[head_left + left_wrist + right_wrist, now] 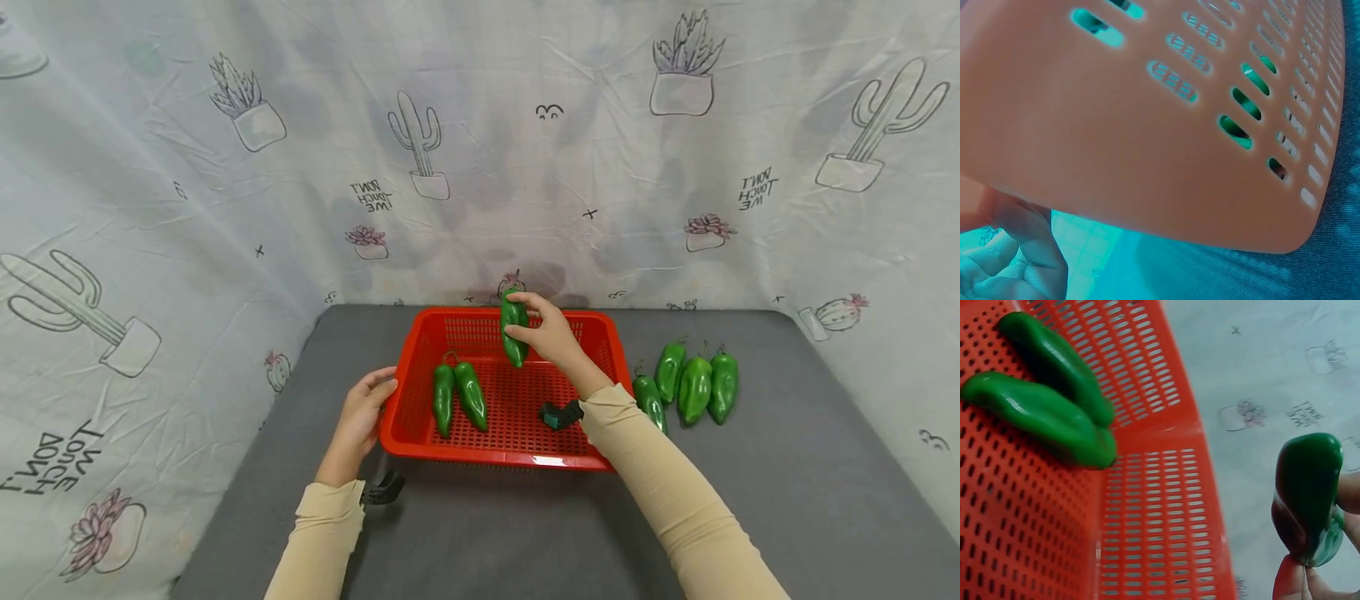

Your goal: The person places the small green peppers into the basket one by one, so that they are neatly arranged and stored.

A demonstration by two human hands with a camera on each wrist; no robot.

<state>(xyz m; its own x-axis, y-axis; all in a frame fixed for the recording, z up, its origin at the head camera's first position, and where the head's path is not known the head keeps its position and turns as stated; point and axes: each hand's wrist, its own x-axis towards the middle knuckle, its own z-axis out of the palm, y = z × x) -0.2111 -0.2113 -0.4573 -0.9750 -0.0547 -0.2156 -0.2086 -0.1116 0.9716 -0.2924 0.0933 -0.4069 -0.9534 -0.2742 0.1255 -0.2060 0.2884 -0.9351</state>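
My right hand (551, 333) pinches a green pepper (514, 329) between thumb and fingers, above the far part of a red plastic basket (504, 457). The right wrist view shows the same held pepper (1307, 494) end-on, with fingertips on its side and below it. Two more green peppers (444, 400) (471, 396) lie side by side on the basket floor, toward its left. At the basket's left rim, my left hand (363, 412) holds the edge with bent fingers. The left wrist view has the basket wall (1116, 144) covering much of that hand.
Several green peppers (695, 390) lie on the grey table (795, 467) right of the basket, one partly behind the right forearm. A black wrist camera mount (384, 489) sits at the left wrist. Patterned cloth (487, 183) hangs behind and at the sides.
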